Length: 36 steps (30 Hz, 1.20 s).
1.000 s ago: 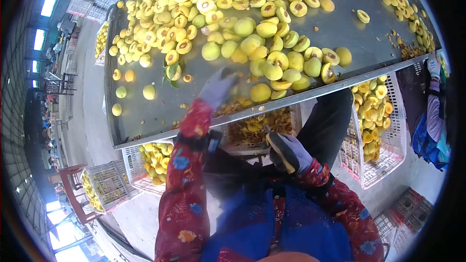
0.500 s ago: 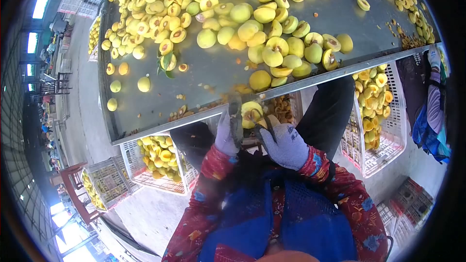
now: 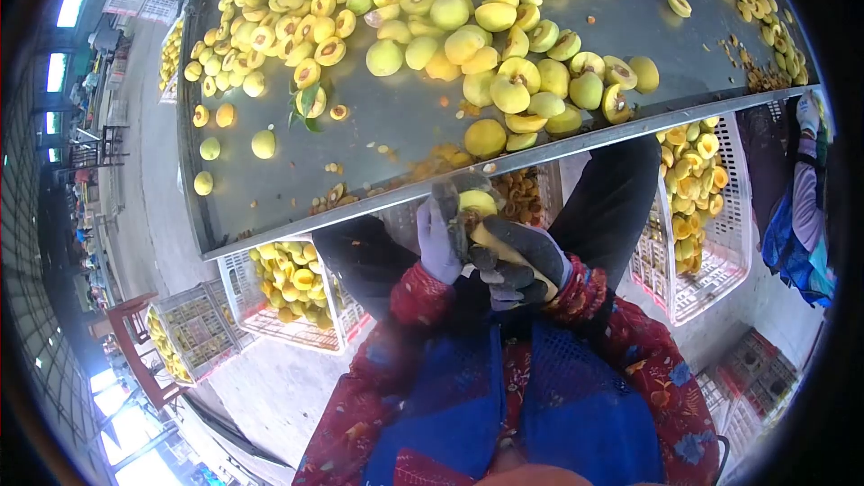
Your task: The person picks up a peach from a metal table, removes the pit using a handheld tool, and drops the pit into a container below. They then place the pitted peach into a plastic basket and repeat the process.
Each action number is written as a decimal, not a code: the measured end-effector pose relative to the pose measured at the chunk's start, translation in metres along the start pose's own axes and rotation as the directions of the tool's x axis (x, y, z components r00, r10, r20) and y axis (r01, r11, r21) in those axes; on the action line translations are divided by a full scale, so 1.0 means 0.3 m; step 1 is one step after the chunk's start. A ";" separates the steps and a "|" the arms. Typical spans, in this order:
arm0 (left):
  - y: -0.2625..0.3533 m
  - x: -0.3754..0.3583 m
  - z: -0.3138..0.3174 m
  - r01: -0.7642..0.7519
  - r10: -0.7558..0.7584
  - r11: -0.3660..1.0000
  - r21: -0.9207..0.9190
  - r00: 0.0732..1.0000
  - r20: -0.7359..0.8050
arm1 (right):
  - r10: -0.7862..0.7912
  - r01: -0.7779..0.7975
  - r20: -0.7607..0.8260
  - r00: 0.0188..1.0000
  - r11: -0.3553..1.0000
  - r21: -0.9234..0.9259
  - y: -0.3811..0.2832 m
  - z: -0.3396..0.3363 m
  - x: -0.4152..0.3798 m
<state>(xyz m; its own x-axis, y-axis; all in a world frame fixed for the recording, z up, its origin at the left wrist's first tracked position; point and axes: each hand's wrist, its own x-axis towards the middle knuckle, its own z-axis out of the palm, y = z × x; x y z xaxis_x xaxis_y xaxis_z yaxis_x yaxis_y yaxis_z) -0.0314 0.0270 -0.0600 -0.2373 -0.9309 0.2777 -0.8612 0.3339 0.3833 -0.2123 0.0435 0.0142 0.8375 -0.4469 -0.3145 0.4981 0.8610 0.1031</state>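
My left hand [image 3: 443, 232], in a pale glove with a dark palm, is closed around a yellow-green apricot [image 3: 478, 202] below the table's front edge. Close against the fruit, my right hand [image 3: 524, 256] wears a similar glove with its fingers curled. It grips a slim tool with a tan handle [image 3: 516, 258]; its working end is hidden at the fruit. On the metal table [image 3: 378, 139] in front lie many apricots [image 3: 510, 90], whole and halved, several halves showing brown pits.
White crates of apricot halves stand at the left [image 3: 337, 319] and right [image 3: 711, 279] of my knees. Another container of darker halves [image 3: 520, 198] sits under the table edge. At the far right, a co-worker's gloved hand [image 3: 807, 112] rests by the table corner.
My right hand has turned, its dark palm side now showing, and has closed in on the apricot. The curved dark blade seen earlier over the fruit is now hidden.
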 end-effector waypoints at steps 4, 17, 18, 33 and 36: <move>0.064 0.054 -0.125 0.022 -0.031 0.978 -0.208 0.999 -0.038 | 0.085 -0.166 0.297 0.951 0.952 0.257 0.033 -0.068 0.069; -0.349 -0.087 -0.568 0.553 -0.611 0.483 0.679 0.768 -0.190 | -0.104 -0.037 -0.302 0.948 0.903 -0.429 -0.046 -0.057 -0.004; -0.324 -0.028 -0.574 0.557 -0.644 0.449 0.698 0.744 -0.179 | -0.143 -0.045 -0.328 0.934 0.863 -0.502 -0.047 -0.079 -0.005; 0.056 0.583 -0.088 -0.334 0.116 0.935 0.120 0.608 0.785 | -0.368 0.081 -0.311 0.876 0.749 -0.657 -0.044 -0.122 -0.050; 0.004 0.553 -0.143 -0.115 0.066 0.993 0.025 0.718 0.693 | -0.368 0.057 -0.376 0.850 0.775 -0.629 -0.046 -0.102 -0.052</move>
<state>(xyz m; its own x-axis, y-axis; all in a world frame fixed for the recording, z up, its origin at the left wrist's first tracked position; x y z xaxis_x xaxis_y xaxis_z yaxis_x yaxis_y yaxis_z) -0.0525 -0.1208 0.0243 -0.5386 -0.7493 -0.3853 -0.8390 0.4349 0.3272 -0.2392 0.0461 -0.0113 0.4444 -0.6054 -0.6603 0.2922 0.7947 -0.5320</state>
